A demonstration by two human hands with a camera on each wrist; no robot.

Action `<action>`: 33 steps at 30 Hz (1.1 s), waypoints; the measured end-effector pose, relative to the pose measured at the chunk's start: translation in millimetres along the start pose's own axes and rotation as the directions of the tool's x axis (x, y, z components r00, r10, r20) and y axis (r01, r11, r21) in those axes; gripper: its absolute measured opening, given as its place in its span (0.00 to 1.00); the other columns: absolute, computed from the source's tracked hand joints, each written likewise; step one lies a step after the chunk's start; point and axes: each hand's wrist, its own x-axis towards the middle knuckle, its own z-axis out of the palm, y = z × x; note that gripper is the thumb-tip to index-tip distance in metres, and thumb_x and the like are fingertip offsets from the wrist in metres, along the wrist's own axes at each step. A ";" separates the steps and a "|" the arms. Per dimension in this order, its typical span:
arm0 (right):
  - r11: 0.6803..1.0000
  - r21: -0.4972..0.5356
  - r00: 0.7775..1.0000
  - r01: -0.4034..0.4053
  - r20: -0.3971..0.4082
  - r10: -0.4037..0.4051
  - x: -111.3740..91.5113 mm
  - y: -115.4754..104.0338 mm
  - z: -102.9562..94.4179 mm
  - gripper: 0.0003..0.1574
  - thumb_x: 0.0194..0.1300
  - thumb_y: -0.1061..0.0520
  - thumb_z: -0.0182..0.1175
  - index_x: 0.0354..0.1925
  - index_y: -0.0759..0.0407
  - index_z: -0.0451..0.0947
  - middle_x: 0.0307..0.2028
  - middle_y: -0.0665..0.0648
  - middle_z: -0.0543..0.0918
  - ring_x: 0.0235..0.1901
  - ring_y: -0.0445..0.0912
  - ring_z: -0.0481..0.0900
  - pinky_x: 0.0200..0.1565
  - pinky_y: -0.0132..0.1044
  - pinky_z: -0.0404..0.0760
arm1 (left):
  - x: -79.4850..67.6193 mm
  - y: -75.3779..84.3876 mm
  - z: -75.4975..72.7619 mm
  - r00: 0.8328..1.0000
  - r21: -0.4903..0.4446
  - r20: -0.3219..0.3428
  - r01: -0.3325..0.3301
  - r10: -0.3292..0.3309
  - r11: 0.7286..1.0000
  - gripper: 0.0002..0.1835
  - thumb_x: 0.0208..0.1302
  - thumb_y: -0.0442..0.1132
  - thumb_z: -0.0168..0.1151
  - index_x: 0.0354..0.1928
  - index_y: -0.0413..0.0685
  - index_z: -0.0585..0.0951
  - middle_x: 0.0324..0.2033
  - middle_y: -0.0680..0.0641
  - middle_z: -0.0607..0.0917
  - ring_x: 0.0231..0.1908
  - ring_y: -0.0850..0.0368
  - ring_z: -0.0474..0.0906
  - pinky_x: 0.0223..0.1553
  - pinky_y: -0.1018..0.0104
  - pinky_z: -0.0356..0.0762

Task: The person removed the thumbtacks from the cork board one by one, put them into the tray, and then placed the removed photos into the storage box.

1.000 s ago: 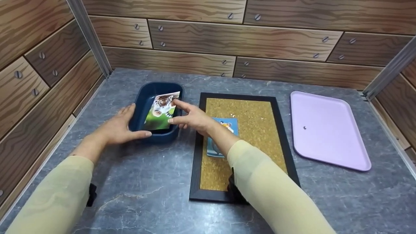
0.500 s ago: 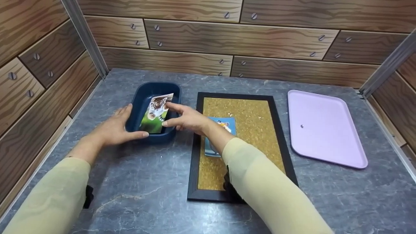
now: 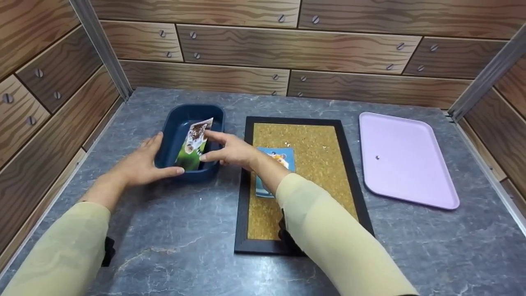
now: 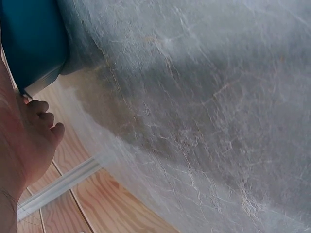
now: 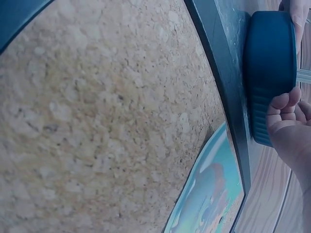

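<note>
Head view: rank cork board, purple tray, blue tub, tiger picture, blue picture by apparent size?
1. Cork board
2. Purple tray
3. Blue tub
4. Tiger picture, tilted, and blue picture, partly arm-covered: too unsure to rank

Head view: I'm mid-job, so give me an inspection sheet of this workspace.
Surface: gray veined tabletop.
Job's things: tiger picture, tilted in blue bin; blue picture, partly hidden, on framed corkboard.
Clutter: lilac tray, bearing a shiny item too small to identify.
Hands: left hand against the blue bin's near-left corner; right hand, thumb and forefinger at the tiger picture's right edge, grip unclear.
Cables: nothing seen.
Surroundings: wood-print walls, metal corner posts.
</note>
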 end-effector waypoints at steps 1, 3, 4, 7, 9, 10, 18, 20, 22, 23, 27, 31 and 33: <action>1.000 -0.001 1.000 0.003 -0.002 -0.003 0.1 0.1 0.1 0.56 0.69 0.52 0.72 0.85 0.49 0.56 0.80 0.55 0.64 0.32 0.42 0.72 0.38 0.38 0.76 | 0.1 -0.1 0.1 1.000 0.001 0.001 0.001 -0.001 1.000 0.74 0.58 0.84 0.58 0.85 0.41 0.36 0.83 0.28 0.42 0.81 0.26 0.38 0.74 0.24 0.47; 1.000 0.004 1.000 0.009 -0.007 -0.009 0.2 0.0 0.2 0.55 0.69 0.53 0.72 0.85 0.49 0.55 0.80 0.56 0.64 0.32 0.43 0.72 0.39 0.40 0.75 | 0.3 0.2 0.3 1.000 0.004 0.002 0.005 -0.005 1.000 0.74 0.57 0.85 0.57 0.85 0.42 0.35 0.83 0.29 0.42 0.81 0.27 0.38 0.74 0.24 0.47; 1.000 0.007 1.000 0.011 -0.009 -0.011 -0.1 -0.1 0.5 0.55 0.70 0.53 0.72 0.85 0.49 0.55 0.80 0.56 0.65 0.32 0.43 0.72 0.39 0.41 0.75 | 0.1 0.3 0.5 1.000 0.003 0.003 0.006 -0.006 1.000 0.74 0.57 0.85 0.57 0.85 0.42 0.35 0.83 0.29 0.42 0.81 0.27 0.38 0.74 0.24 0.47; 1.000 0.014 1.000 0.012 -0.014 -0.012 -1.0 -0.4 0.6 0.55 0.70 0.52 0.72 0.85 0.49 0.55 0.79 0.56 0.65 0.35 0.45 0.72 0.40 0.43 0.74 | -0.2 1.1 0.6 1.000 -0.002 0.009 0.016 -0.016 1.000 0.75 0.57 0.86 0.57 0.85 0.43 0.34 0.83 0.28 0.42 0.81 0.26 0.38 0.74 0.23 0.47; 1.000 0.014 1.000 0.014 -0.016 -0.014 -1.8 -0.6 0.5 0.55 0.70 0.52 0.72 0.85 0.49 0.56 0.79 0.55 0.65 0.38 0.46 0.74 0.41 0.43 0.75 | -0.5 1.6 0.3 1.000 -0.007 0.010 0.020 -0.020 1.000 0.75 0.56 0.86 0.57 0.85 0.44 0.34 0.83 0.28 0.42 0.81 0.26 0.38 0.74 0.23 0.47; 1.000 0.013 1.000 0.016 -0.015 -0.016 -2.1 -0.6 0.6 0.55 0.70 0.52 0.72 0.85 0.48 0.56 0.79 0.55 0.65 0.39 0.46 0.74 0.41 0.43 0.75 | -0.6 1.8 0.2 1.000 -0.010 0.011 0.021 -0.021 1.000 0.75 0.56 0.86 0.57 0.85 0.44 0.34 0.83 0.28 0.42 0.81 0.26 0.38 0.73 0.22 0.46; 0.998 0.043 0.999 0.037 -0.006 -0.037 -3.4 -1.1 0.9 0.54 0.70 0.55 0.72 0.85 0.49 0.56 0.79 0.56 0.66 0.36 0.46 0.72 0.39 0.43 0.72 | -0.6 0.1 0.4 1.000 -0.010 0.008 0.009 -0.009 1.000 0.74 0.57 0.85 0.58 0.85 0.42 0.35 0.82 0.27 0.42 0.80 0.25 0.37 0.74 0.24 0.46; 0.998 0.044 0.999 0.040 -0.011 -0.040 -4.6 -2.3 0.2 0.54 0.70 0.56 0.72 0.85 0.49 0.56 0.79 0.57 0.66 0.37 0.44 0.73 0.40 0.43 0.72 | -0.5 0.6 0.6 1.000 -0.011 0.005 0.006 -0.006 1.000 0.75 0.57 0.85 0.58 0.85 0.42 0.35 0.82 0.27 0.42 0.80 0.25 0.37 0.75 0.25 0.46; 0.998 0.044 0.999 0.045 -0.017 -0.045 -5.6 -4.0 -0.7 0.54 0.69 0.56 0.72 0.85 0.50 0.56 0.79 0.57 0.66 0.38 0.43 0.75 0.40 0.43 0.73 | -0.4 0.9 0.7 1.000 -0.011 0.004 0.005 -0.005 1.000 0.75 0.57 0.85 0.58 0.85 0.42 0.35 0.82 0.27 0.42 0.80 0.25 0.37 0.75 0.25 0.46; 0.998 0.047 0.999 0.048 -0.020 -0.047 -6.1 -4.9 -1.3 0.54 0.69 0.57 0.72 0.84 0.50 0.57 0.79 0.57 0.66 0.39 0.42 0.75 0.40 0.42 0.74 | -0.3 1.0 0.7 1.000 -0.011 0.003 0.004 -0.004 1.000 0.75 0.57 0.85 0.58 0.85 0.42 0.35 0.82 0.27 0.42 0.80 0.26 0.38 0.75 0.25 0.46; 0.996 0.059 0.998 0.060 -0.033 -0.059 -9.2 -10.5 -4.2 0.54 0.69 0.58 0.72 0.84 0.50 0.57 0.78 0.56 0.69 0.44 0.45 0.77 0.38 0.36 0.77 | -0.1 1.2 0.5 1.000 -0.013 0.000 0.000 0.000 1.000 0.75 0.57 0.84 0.58 0.85 0.41 0.35 0.82 0.27 0.42 0.80 0.26 0.38 0.75 0.25 0.46; 0.996 0.053 0.996 0.072 -0.050 -0.069 -14.0 -16.6 -9.2 0.53 0.69 0.56 0.72 0.84 0.50 0.58 0.77 0.54 0.70 0.50 0.44 0.79 0.40 0.35 0.80 | 0.0 1.0 0.1 1.000 -0.015 0.001 0.001 -0.001 1.000 0.74 0.58 0.84 0.59 0.85 0.41 0.35 0.82 0.27 0.43 0.80 0.25 0.38 0.75 0.24 0.46; 0.995 0.057 0.996 0.076 -0.055 -0.073 -16.7 -18.8 -12.7 0.53 0.70 0.56 0.72 0.84 0.49 0.57 0.77 0.54 0.69 0.49 0.44 0.80 0.42 0.37 0.80 | -0.1 0.8 0.0 1.000 -0.017 0.004 0.006 -0.006 1.000 0.74 0.58 0.84 0.59 0.85 0.41 0.35 0.82 0.26 0.43 0.80 0.25 0.38 0.74 0.24 0.46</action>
